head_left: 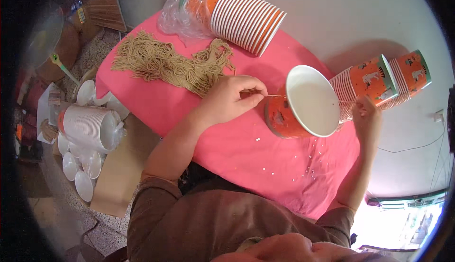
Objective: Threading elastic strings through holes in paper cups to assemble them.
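Note:
An orange paper bucket with a white inside stands tilted on the pink-covered table, its open mouth toward me. At its left side my left hand is closed in a pinch on a thin cord that runs to the bucket's wall. To the right of the rim, the fingers of my right hand are pinched around a thin cord that reaches the bucket's other side. Whether both cords are one piece is hidden. Behind my left wrist lies a loose heap of tan cords.
A stack of nested buckets, partly in clear plastic, lies at the table's back. More orange stacks lean at the right by the wall. Small white dots are scattered on the pink cloth. White-rimmed buckets fill a carton on the left floor.

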{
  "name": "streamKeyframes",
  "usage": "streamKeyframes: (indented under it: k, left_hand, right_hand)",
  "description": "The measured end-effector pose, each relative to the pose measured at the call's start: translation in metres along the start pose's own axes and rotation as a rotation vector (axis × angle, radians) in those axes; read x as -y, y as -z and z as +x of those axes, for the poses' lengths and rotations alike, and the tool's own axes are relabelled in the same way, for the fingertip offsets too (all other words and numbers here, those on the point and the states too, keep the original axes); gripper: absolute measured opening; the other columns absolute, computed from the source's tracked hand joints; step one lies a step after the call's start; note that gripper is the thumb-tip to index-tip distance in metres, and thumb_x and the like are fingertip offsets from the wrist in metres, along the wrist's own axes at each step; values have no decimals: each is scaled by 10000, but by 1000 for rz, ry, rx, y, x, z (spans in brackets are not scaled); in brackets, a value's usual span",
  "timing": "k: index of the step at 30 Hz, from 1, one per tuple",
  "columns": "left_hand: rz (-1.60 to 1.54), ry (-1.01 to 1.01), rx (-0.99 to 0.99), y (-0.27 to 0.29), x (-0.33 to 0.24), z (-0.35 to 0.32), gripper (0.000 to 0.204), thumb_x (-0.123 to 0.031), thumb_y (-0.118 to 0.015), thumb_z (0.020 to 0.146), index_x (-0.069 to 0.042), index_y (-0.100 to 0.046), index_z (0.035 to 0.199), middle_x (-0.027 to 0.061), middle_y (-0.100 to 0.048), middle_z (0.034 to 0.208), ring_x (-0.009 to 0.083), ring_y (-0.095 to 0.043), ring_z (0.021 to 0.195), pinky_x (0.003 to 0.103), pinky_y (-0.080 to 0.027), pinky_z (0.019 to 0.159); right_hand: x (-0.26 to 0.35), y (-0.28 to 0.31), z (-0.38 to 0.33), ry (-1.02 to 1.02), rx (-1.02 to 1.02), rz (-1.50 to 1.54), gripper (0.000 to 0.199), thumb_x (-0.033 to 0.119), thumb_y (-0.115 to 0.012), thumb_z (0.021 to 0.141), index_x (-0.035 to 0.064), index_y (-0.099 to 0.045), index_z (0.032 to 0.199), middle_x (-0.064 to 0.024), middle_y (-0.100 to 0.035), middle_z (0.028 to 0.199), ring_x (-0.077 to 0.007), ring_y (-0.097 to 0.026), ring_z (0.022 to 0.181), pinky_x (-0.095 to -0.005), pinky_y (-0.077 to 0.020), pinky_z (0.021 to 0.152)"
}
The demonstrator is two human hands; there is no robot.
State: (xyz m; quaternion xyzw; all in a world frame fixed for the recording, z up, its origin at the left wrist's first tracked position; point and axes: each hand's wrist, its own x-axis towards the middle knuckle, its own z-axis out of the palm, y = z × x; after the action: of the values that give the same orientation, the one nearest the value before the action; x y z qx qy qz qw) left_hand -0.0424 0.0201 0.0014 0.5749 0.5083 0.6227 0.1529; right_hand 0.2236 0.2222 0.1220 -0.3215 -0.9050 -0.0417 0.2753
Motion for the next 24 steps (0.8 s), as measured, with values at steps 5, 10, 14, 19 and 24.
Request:
streamKeyframes:
  k: [5, 10, 14, 19, 24]
  left_hand:
    - [-144, 160, 123, 15, -2, 0, 90, -13, -590, 881, -10, -646, 952, 29, -658, 840, 92, -610, 771, 236, -488, 687]
    - [-534, 277, 305, 29, -11, 1, 140, -14, -570, 889, 12, -635, 1010, 51, -661, 890, 105, -613, 801, 242, -497, 722]
    - [-952, 201, 400, 26, -7, 3, 216, 11, -526, 899, 40, -616, 1093, 115, -671, 1001, 153, -636, 845, 279, -521, 783]
    - [-896, 207, 240, 6, -5, 1, 227, 2, -543, 910, 50, -605, 1124, 157, -659, 1087, 191, -650, 886, 316, -527, 819]
    - [-533, 269, 66, -5, -5, 7, 171, -27, -554, 926, 31, -636, 1065, 163, -667, 1065, 172, -653, 837, 301, -532, 786]
  right_hand:
    - [-70, 26, -20, -278, -104, -366, 103, 184, -544, 827, 86, -576, 829, -188, -626, 784, -409, -607, 751, -457, -474, 625]
    - [-107, 31, -39, -361, 11, -720, 137, 209, -515, 849, 89, -577, 826, -173, -648, 805, -402, -627, 759, -504, -486, 640]
    - [-84, 24, -35, -303, 85, -604, 160, 177, -514, 866, 65, -619, 912, -158, -652, 960, -358, -632, 894, -459, -501, 735]
    - [19, -2, -17, 231, 156, 284, 227, 57, -671, 795, 10, -636, 1014, -150, -645, 1023, -311, -622, 961, -374, -484, 853]
    - [56, -26, 0, 224, 578, 271, 180, 69, -669, 802, 3, -645, 968, -139, -662, 927, -273, -633, 838, -342, -493, 750]
